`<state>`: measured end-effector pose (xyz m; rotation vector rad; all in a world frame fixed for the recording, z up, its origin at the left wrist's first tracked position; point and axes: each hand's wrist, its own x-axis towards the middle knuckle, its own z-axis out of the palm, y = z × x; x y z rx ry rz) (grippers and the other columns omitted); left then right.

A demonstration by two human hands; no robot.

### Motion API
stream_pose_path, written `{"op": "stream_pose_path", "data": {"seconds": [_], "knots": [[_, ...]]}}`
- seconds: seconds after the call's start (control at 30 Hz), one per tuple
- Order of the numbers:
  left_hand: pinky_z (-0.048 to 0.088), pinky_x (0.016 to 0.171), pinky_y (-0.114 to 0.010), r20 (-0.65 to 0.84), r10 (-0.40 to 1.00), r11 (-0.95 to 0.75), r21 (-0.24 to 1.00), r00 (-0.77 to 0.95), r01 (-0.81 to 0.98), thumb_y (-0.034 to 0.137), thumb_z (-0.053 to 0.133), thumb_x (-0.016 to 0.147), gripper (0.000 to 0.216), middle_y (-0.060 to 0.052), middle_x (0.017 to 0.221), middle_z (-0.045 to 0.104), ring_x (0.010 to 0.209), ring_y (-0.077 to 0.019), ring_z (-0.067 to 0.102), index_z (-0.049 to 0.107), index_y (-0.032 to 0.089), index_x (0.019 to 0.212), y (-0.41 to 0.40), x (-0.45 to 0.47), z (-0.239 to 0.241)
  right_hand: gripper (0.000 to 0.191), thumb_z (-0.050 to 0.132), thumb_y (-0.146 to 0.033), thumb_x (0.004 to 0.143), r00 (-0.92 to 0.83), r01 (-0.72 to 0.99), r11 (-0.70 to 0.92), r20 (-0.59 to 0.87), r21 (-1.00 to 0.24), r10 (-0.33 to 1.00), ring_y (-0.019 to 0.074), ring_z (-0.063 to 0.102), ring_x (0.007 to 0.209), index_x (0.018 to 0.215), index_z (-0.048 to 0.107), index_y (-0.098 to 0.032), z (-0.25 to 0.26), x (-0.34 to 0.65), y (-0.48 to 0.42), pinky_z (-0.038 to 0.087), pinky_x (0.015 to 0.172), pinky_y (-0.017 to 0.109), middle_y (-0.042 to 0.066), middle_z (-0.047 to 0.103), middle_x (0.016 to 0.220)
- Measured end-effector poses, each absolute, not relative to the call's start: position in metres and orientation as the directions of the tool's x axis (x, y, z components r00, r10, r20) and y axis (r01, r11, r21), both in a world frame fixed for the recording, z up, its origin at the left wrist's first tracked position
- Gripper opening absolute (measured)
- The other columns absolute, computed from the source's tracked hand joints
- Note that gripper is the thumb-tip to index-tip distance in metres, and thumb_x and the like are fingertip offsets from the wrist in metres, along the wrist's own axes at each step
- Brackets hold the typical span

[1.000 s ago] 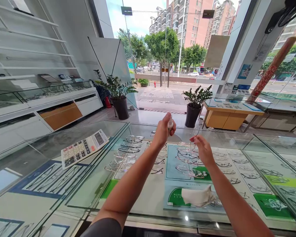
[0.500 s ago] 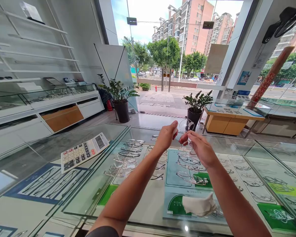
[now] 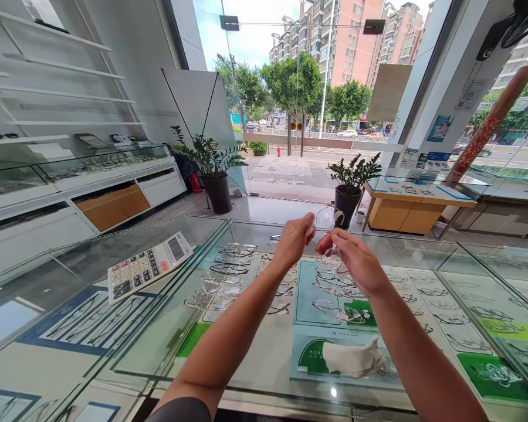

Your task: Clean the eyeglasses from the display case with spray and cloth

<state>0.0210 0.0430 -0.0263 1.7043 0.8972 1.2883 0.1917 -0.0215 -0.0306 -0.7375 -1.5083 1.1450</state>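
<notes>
In the head view, the left hand (image 3: 295, 241) is curled closed, thumb uppermost, around a small bottle (image 3: 311, 231) of which only a pale sliver shows. Just beside it, the right hand (image 3: 361, 261) pinches a pair of thin-rimmed glasses (image 3: 325, 218) between thumb and fingers; one round lens stands up just beyond the fingertips, near the left thumb. Both hands are above the glass-topped bench (image 3: 257, 366). Beneath the right hand, a pale blue display board (image 3: 305, 316) bears more frames, with a crumpled light cloth (image 3: 349, 358) nearer the wearer. Rows of spectacles (image 3: 229, 266) lie left of the left hand, and farther left rests a tilted calculator (image 3: 149, 268). Beyond the right hand stands a potted plant (image 3: 347, 204).
</notes>
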Motion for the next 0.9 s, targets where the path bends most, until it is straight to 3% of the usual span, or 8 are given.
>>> {"op": "stream_pose_path", "data": {"seconds": [0.23,0.4,0.53,0.73,0.9], "knots": [[0.033,0.061,-0.034,0.403,0.875,-0.443,0.89,0.27,0.108,0.083,0.037,0.097,0.077,-0.002,0.055,0.047,0.057,-0.0159,0.043,0.047,0.021,0.053,0.032,0.019,-0.021,0.028,0.063,-0.049,0.101,-0.097,-0.244,0.332,0.364,-0.911,0.926,0.0228,0.066,0.092,0.094,0.076,-0.026,-0.032,0.197,-0.011,0.052,0.085,0.037,0.006,0.077,0.098],[0.021,0.057,-0.032,0.409,0.865,-0.48,0.842,0.291,0.245,0.084,0.046,0.095,0.074,0.001,0.054,0.035,0.055,-0.0138,0.032,0.042,0.021,0.056,0.028,0.024,-0.033,0.027,0.065,-0.05,0.099,-0.018,-0.283,0.344,0.364,-0.895,0.931,0.021,0.066,0.09,0.09,0.074,-0.026,-0.035,0.197,-0.004,0.054,0.08,0.034,0.005,0.075,0.097],[0.018,0.057,-0.032,0.41,0.859,-0.497,0.812,0.307,0.306,0.085,0.045,0.095,0.075,0.002,0.054,0.031,0.055,-0.0127,0.028,0.039,0.021,0.056,0.025,0.03,-0.037,0.022,0.068,-0.046,0.096,0.01,-0.338,0.324,0.341,-0.883,0.94,0.0197,0.066,0.088,0.089,0.075,-0.026,-0.036,0.196,-0.003,0.054,0.078,0.032,0.004,0.073,0.094],[0.021,0.057,-0.032,0.422,0.86,-0.488,0.844,0.286,0.222,0.086,0.042,0.094,0.075,0.001,0.053,0.036,0.054,-0.0131,0.031,0.038,0.021,0.055,0.027,0.032,-0.039,0.023,0.065,-0.044,0.098,-0.006,-0.327,0.333,0.354,-0.885,0.935,0.021,0.069,0.092,0.091,0.077,-0.025,-0.033,0.193,-0.009,0.057,0.087,0.035,0.005,0.076,0.097],[0.035,0.063,-0.032,0.488,0.854,-0.515,0.842,0.182,0.161,0.08,0.043,0.097,0.068,-0.002,0.062,0.053,0.061,-0.0164,0.046,0.053,0.021,0.065,0.052,0.006,-0.03,0.025,0.064,-0.045,0.1,0.009,-0.3,0.359,0.374,-0.884,0.927,0.0204,0.068,0.091,0.092,0.077,-0.025,-0.029,0.197,-0.011,0.057,0.087,0.036,0.006,0.077,0.1]]}}
